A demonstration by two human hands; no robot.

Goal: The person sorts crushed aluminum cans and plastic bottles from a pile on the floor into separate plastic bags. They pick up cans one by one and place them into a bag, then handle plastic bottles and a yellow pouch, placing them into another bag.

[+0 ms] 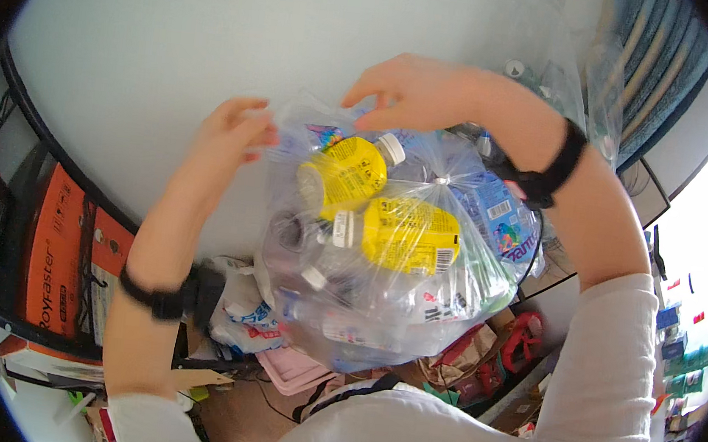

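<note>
A clear plastic bag (384, 301) full of empty plastic bottles bulges in front of me, drawn together at a small gathered point near its upper right. Two yellow-labelled bottles (413, 236) with white caps show through the film, and a blue-labelled bottle (498, 216) lies to their right. My left hand (235, 129) is just off the bag's upper left edge, fingers slightly curled and apart, blurred. My right hand (411, 92) hovers over the bag's far edge, thumb and fingers apart. Neither hand visibly holds anything.
A black wire shelf with orange boxes (56, 256) stands at the left against a pale wall (174, 31). Behind my right arm is another clear bag (559, 81) with containers. Below lie a pink plastic tray (295, 372), crumpled bags (249, 313) and a red item (521, 339).
</note>
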